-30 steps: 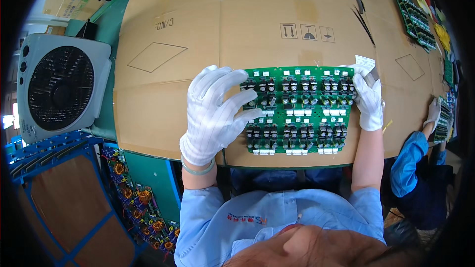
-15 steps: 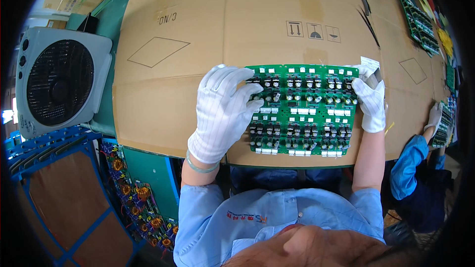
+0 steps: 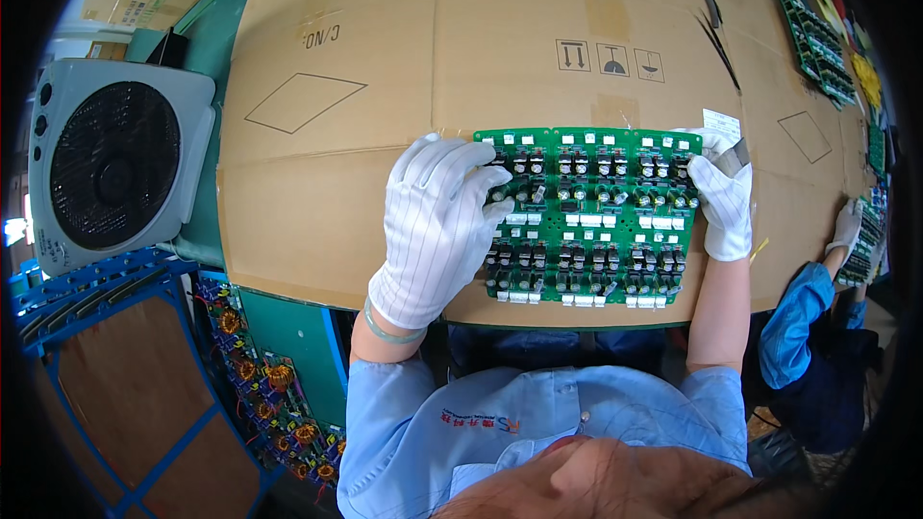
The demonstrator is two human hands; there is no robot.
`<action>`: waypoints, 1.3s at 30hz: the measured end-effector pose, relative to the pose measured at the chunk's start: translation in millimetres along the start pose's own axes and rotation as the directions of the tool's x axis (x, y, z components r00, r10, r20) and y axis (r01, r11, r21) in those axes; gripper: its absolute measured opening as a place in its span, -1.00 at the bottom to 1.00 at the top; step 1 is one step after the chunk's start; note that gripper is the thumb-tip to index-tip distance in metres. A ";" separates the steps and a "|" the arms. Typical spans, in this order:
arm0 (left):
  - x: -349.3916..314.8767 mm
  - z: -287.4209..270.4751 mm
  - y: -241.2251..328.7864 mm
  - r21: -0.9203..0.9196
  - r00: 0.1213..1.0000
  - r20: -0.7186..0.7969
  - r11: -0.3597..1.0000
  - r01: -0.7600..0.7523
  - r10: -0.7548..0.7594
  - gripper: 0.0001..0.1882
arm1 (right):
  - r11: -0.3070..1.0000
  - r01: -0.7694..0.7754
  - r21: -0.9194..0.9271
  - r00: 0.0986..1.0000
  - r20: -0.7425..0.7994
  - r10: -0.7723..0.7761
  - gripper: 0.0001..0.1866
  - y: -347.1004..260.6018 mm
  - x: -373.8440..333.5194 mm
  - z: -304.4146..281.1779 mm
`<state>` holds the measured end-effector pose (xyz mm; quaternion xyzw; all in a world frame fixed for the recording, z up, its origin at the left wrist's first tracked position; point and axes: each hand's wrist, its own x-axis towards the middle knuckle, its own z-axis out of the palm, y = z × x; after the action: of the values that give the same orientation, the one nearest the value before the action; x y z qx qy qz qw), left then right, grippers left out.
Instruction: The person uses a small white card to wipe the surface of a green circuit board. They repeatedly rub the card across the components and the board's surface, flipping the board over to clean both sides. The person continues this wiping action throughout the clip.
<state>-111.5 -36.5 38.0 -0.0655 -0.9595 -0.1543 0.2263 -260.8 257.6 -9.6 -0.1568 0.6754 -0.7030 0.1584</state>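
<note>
A green circuit board panel [image 3: 586,221], crowded with black and white components, lies before me on flattened cardboard [image 3: 481,58]. At its upper left edge, my left hand [image 3: 437,216] in a striped white glove has bent fingers over the board's edge and the nearest components. My right hand [image 3: 721,197], gloved as well, grips the upper right edge with the thumb on top. A flat grey piece [image 3: 735,158] and a white printed label [image 3: 720,122] show beside that hand; whether it holds them I cannot tell. The underside of the board is hidden.
A grey box fan [image 3: 120,163] stands at the left. Below it are a blue-framed rack [image 3: 125,394] and boards with copper coils [image 3: 279,375]. Black cutters or cable pieces [image 3: 711,10] lie far right. More green boards [image 3: 815,53] and a co-worker's gloved hand [image 3: 846,223] are at the right.
The board's right side and my right hand have shifted very slightly to the right. My left fingers have moved a little down along the board's left edge.
</note>
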 end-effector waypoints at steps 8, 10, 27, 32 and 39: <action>-0.7 3.5 0.8 -0.016 1.000 -0.004 1.000 0.010 -0.010 -0.65 | 1.000 -0.012 0.009 1.000 0.009 0.012 -0.73 -5.3 -0.3 1.3; -0.3 4.1 1.8 -0.021 1.000 -0.001 1.000 0.016 -0.016 -0.64 | 1.000 -0.015 0.025 1.000 0.009 0.015 -0.73 -7.1 -0.8 4.3; 4.1 1.6 5.1 -0.180 1.000 0.015 0.984 0.017 -0.014 -0.64 | 0.997 -0.016 0.070 1.000 -0.002 0.016 -0.70 -1.6 -2.9 -0.8; 7.1 -6.3 11.5 -0.115 1.000 -0.001 0.993 -0.013 0.013 -0.59 | 0.998 -0.009 0.060 1.000 0.001 0.009 -0.70 -9.9 -2.3 5.5; 4.2 4.2 9.3 -0.078 0.998 -0.056 0.996 -0.044 0.039 -0.57 | 1.000 0.010 0.013 1.000 0.010 -0.010 -0.71 -8.0 -3.3 2.6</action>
<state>-115.2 -26.1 38.8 -0.0901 -0.9445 -0.1894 0.2528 -256.9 256.9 -1.5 -0.1629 0.6692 -0.7073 0.1594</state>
